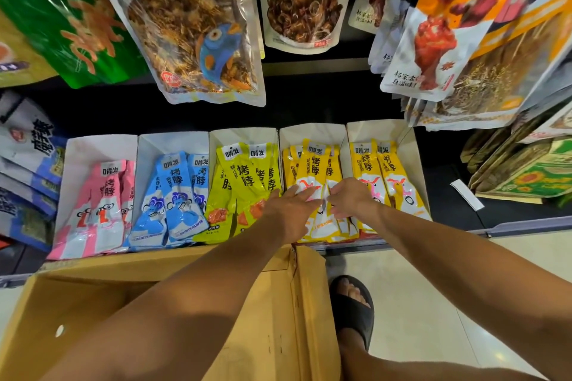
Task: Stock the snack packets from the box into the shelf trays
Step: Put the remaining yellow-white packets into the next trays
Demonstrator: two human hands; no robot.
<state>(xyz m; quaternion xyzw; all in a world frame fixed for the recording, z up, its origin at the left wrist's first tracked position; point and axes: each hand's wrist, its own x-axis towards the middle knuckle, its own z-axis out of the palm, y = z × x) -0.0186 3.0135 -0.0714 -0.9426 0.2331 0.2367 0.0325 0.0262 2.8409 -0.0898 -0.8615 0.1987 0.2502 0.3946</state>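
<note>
Five white shelf trays point(312, 133) stand side by side, holding pink point(102, 201), blue point(173, 195), lime point(244, 176) and orange-yellow snack packets point(315, 164). Both my hands reach into the fourth tray. My left hand point(288, 207) lies flat on its orange-yellow packets with straight fingers. My right hand point(349, 198) curls its fingers round the packets' right edge beside it. The brown cardboard box point(93, 303) sits below the shelf, and my arms hide most of its inside.
Large snack bags point(198, 34) hang from hooks above the trays. More bags are stacked at the left point(28, 182) and right point(526, 170). My foot in a black slipper point(353, 309) stands on the tiled floor right of the box.
</note>
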